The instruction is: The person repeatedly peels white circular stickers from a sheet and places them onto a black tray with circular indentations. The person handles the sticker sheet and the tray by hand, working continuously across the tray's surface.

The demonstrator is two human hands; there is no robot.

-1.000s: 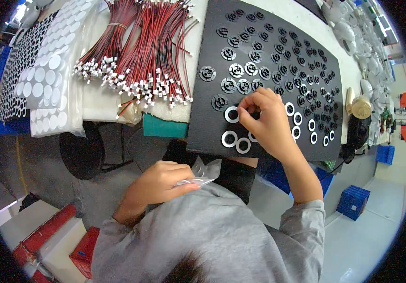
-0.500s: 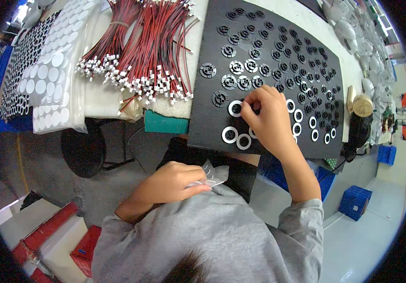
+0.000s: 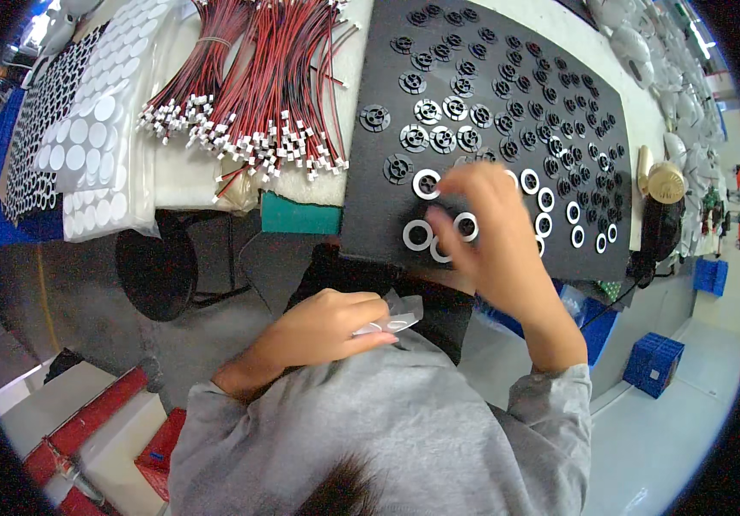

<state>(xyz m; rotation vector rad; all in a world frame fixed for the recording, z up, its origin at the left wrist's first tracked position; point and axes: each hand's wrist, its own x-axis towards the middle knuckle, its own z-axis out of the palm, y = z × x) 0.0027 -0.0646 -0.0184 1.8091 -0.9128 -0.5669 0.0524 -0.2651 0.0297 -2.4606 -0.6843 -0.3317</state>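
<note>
Near the front edge of the board (image 3: 372, 217), the right hand (image 3: 495, 228), fingers wide, should avoid nudging white rings (image 3: 406, 236) while the left hand (image 3: 333, 322) pinches clear film (image 3: 408, 310).

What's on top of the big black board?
Lots of small black round parts lie on the black board, with white rings toward its near edge. The right hand covers some of it, so what's behind the hand can't be seen.
</note>
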